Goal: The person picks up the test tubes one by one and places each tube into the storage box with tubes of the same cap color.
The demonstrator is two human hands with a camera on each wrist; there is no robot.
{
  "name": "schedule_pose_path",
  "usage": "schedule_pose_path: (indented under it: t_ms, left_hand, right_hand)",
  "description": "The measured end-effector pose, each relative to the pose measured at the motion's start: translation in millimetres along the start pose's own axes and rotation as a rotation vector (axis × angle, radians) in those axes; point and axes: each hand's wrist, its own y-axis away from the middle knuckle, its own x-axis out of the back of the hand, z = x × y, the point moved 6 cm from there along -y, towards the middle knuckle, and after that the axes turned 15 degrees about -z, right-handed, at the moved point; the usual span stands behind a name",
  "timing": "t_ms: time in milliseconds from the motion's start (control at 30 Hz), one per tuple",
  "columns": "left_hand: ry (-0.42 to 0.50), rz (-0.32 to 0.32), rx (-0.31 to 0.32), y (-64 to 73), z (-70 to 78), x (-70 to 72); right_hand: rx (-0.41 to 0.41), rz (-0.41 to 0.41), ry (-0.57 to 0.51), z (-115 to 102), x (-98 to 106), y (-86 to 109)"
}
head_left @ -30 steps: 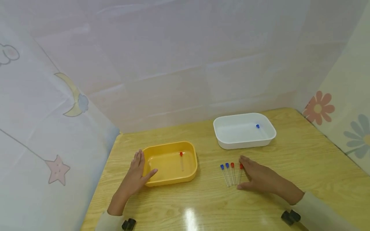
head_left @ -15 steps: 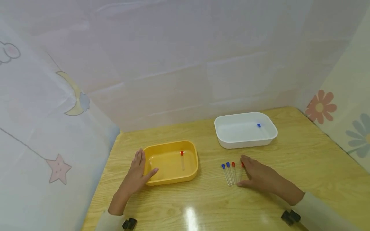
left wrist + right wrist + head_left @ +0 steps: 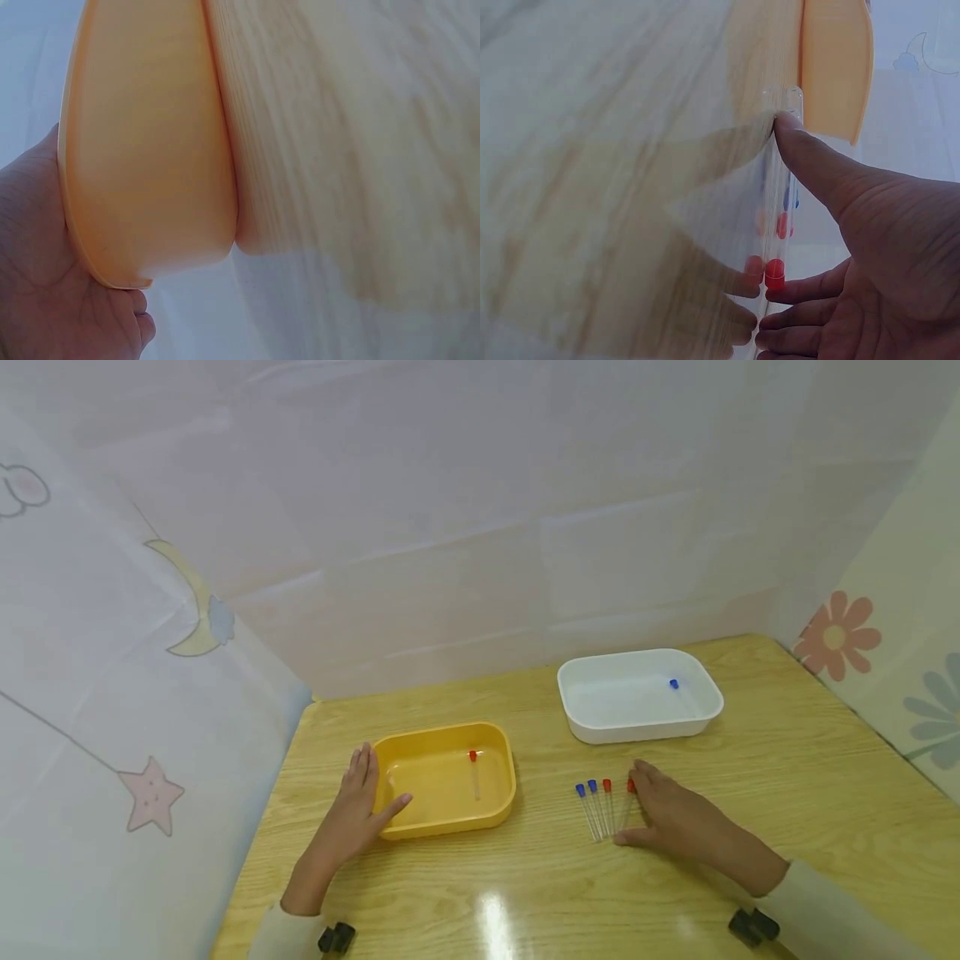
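Observation:
My left hand [image 3: 355, 806] rests against the left end of a yellow tray [image 3: 442, 827], its fingers along the outer side and the thumb reaching over the front rim. A red-capped tube [image 3: 475, 777] lies inside that tray. On the table, my right hand [image 3: 675, 818] is spread beside a red-capped clear tube [image 3: 628, 803]. Its thumb tip is at the tube's lower end, and its fingers are right at the red cap [image 3: 775, 274]. Immediately left lie another red-capped tube [image 3: 609, 806] and two blue-capped tubes, one of them the leftmost tube [image 3: 587, 812].
A white tray [image 3: 637, 732] stands behind the row of tubes, with a blue-capped tube [image 3: 674, 685] in it. The wooden table [image 3: 420, 902] meets printed cloth walls at the back and both sides.
The right hand's fingertips have shifted slightly right around the red cap. The left hand stays on the yellow tray, and the tubes lie almost as before. The head view drifts a little.

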Motion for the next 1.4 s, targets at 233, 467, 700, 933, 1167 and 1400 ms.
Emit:
schedule_pose_path:
  t_ms: [233,467,700,933,1167,1400]
  left_hand:
    - [-0.008,-0.007,0.002,0.3,1.3,1.1]
    - [0.000,-0.009,0.000,-0.3,0.7,0.0]
    - [0.002,0.001,-0.009,0.0,0.9,0.3]
    - [0.009,-0.003,-0.009,1.0,2.1,1.6]
    - [0.047,0.035,-0.051,3.2,2.5,2.0]
    - [0.055,-0.002,-0.021,0.2,-2.8,-0.1]
  right_hand:
    - [-0.013,-0.028,-0.039,-0.2,-1.1,0.3]
    - [-0.018,-0.046,-0.038,-0.3,-0.6,0.4]
    - [-0.030,-0.070,-0.059,2.2,0.2,-0.3]
    - [0.000,-0.052,-0.110,2.4,3.4,-1.6]
    - [0.027,-0.006,-0.097,-3.7,12.8,-3.0]
    - [0.063,0.035,-0.049,-12.8,22.5,-5.6]
